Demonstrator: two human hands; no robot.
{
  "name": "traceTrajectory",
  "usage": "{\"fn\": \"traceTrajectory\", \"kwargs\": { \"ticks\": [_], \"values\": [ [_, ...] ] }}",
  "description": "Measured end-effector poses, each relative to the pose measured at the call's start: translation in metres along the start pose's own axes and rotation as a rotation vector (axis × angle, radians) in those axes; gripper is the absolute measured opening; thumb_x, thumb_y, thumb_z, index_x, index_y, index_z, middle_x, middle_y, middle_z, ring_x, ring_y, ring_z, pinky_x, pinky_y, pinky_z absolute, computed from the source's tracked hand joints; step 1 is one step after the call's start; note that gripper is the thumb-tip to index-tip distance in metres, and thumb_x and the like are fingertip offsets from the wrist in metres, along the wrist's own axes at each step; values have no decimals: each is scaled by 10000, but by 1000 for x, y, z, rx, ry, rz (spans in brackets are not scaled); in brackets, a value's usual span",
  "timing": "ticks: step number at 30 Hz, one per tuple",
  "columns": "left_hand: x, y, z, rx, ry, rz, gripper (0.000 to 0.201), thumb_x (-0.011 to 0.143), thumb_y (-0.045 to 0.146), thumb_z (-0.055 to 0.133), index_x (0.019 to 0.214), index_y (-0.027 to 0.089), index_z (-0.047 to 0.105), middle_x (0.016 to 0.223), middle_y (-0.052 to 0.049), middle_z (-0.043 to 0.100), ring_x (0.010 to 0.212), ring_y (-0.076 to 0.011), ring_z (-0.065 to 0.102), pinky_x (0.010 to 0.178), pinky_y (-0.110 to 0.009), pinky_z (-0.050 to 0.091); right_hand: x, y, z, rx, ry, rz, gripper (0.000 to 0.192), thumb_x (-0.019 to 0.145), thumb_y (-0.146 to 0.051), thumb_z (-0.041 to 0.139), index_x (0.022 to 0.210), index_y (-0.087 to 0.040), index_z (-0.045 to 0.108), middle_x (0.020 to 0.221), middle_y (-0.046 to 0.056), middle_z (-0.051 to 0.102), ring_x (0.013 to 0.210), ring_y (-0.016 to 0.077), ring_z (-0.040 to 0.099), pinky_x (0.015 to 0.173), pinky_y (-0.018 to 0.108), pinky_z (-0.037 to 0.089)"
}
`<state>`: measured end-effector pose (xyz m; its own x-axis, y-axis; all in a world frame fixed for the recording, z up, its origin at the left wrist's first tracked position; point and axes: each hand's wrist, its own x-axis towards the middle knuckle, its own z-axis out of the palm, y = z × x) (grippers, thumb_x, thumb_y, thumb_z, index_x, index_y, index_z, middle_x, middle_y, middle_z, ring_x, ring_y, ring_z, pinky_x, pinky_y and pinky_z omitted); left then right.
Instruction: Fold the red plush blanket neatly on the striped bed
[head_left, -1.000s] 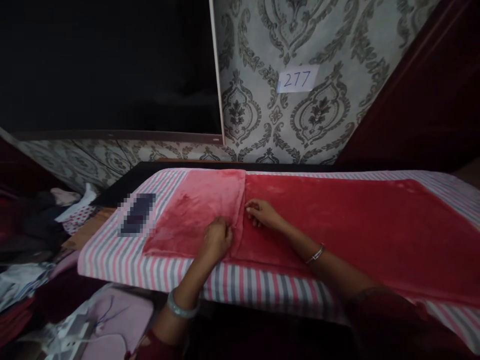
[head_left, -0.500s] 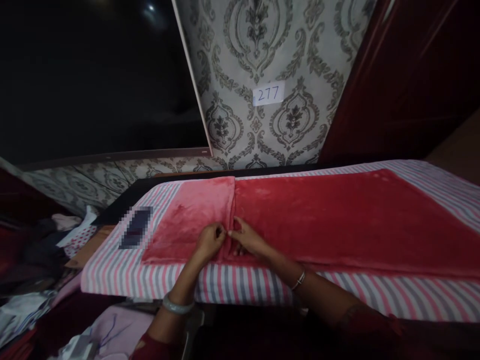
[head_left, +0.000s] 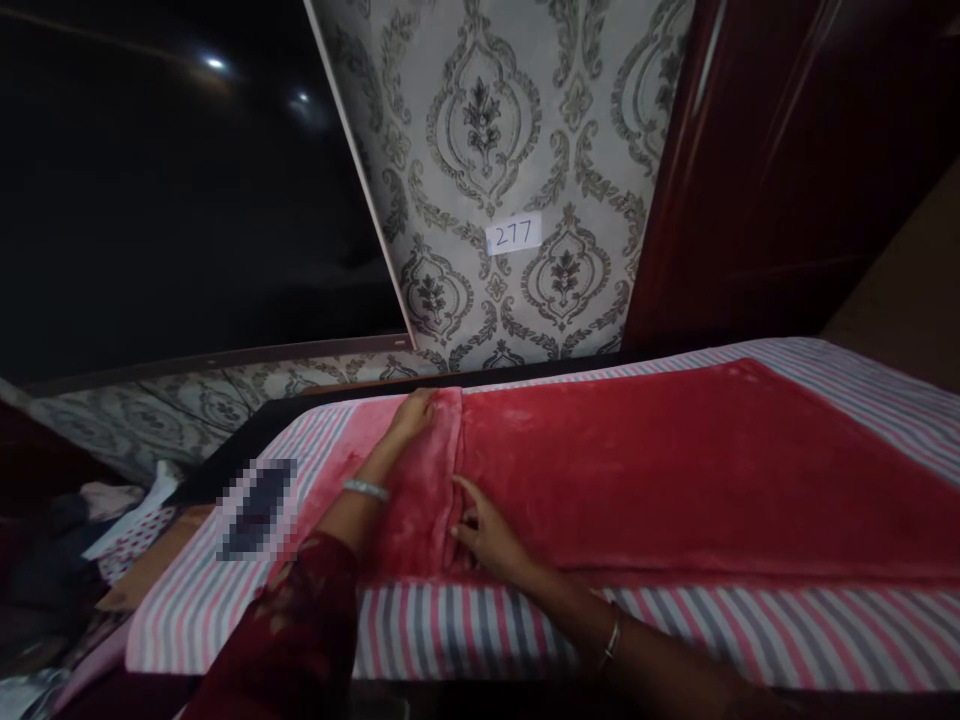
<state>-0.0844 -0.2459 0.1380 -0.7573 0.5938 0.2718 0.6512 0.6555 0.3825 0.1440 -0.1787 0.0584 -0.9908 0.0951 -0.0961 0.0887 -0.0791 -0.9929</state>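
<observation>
A red plush blanket (head_left: 645,470) lies spread out, with its left end folded over so that a lighter pink-red flap (head_left: 409,500) shows on top. My left hand (head_left: 412,412) rests on this flap close to its far edge, fingers stretched over the plush. Beside the fold's raised edge (head_left: 456,440), nearer to me, is my right hand (head_left: 486,532). Its index finger and thumb are apart and touch the edge; the other fingers are curled and partly hidden.
A pink, grey and white striped cloth (head_left: 420,625) covers the table under the blanket. On its left lies a blurred-out dark item (head_left: 259,510). Behind are a large dark screen (head_left: 187,200) and a wall label (head_left: 514,233). Clothes (head_left: 45,550) are heaped at far left.
My left hand has gone from the middle of the fold edge to the flap's far side, its fingers no longer pinched. My right hand stays at the fold. The view has tilted up slightly.
</observation>
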Motion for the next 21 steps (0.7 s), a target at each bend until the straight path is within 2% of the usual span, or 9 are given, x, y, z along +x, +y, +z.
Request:
{"fn": "traceTrajectory", "kwargs": {
  "ticks": [2, 4, 7, 10, 12, 14, 17, 21],
  "values": [
    [31, -7, 9, 12, -28, -5, 408, 842, 165, 505, 1223, 154, 650, 1350, -116, 624, 1276, -236, 537, 1086, -359, 391, 2, 11, 1, -9, 27, -56, 705, 722, -33, 527, 1390, -246, 453, 620, -100, 428, 485, 74, 430, 450, 154, 350],
    [55, -14, 20, 16, -72, -18, 362, 851, 203, 516, 1174, 153, 671, 1314, -132, 644, 1240, -259, 562, 1057, -387, 410, 3, 18, 2, -11, 49, -93, 674, 717, -33, 526, 1353, -252, 505, 652, -86, 431, 529, 80, 428, 480, 160, 349],
    [79, -24, 35, -5, -170, -12, 232, 822, 256, 558, 967, 170, 717, 1058, -98, 736, 1036, -244, 647, 917, -348, 481, 2, 21, 1, -49, 22, -119, 678, 750, -55, 521, 1389, -282, 511, 740, -53, 524, 602, 98, 491, 554, 191, 405],
    [95, -33, 42, -49, -252, 19, 131, 761, 269, 599, 768, 170, 685, 769, -32, 706, 789, -197, 643, 751, -288, 499, -4, 15, -1, -176, -45, -224, 568, 794, -54, 483, 1289, -289, 632, 947, 3, 657, 830, 138, 606, 779, 264, 471],
    [102, -38, 44, -80, -263, 32, 120, 747, 275, 599, 727, 169, 652, 701, -2, 663, 715, -176, 610, 695, -274, 490, -8, 9, -2, -277, -62, -290, 471, 807, -52, 475, 1144, -271, 722, 1030, 23, 687, 943, 159, 620, 867, 285, 452],
    [105, -41, 47, -106, -236, 37, 124, 767, 276, 577, 747, 169, 635, 716, 11, 650, 713, -162, 595, 691, -268, 486, -10, 4, -2, -326, -49, -293, 414, 811, -55, 486, 1062, -252, 751, 1004, 31, 701, 924, 159, 629, 840, 267, 453],
    [99, -45, 56, -123, -169, 27, 115, 802, 245, 545, 795, 166, 628, 774, 8, 657, 759, -156, 601, 740, -274, 493, -11, 1, -1, -347, -35, -266, 409, 799, -40, 493, 1034, -247, 755, 977, 24, 721, 905, 151, 645, 815, 243, 455],
    [84, -48, 66, -126, -118, 11, 106, 858, 211, 555, 838, 155, 642, 825, -8, 670, 842, -169, 624, 814, -305, 511, -5, -1, 0, -442, -80, -222, 420, 773, -27, 506, 1030, -241, 759, 1005, 17, 748, 922, 151, 668, 810, 225, 460]
  ]
}}
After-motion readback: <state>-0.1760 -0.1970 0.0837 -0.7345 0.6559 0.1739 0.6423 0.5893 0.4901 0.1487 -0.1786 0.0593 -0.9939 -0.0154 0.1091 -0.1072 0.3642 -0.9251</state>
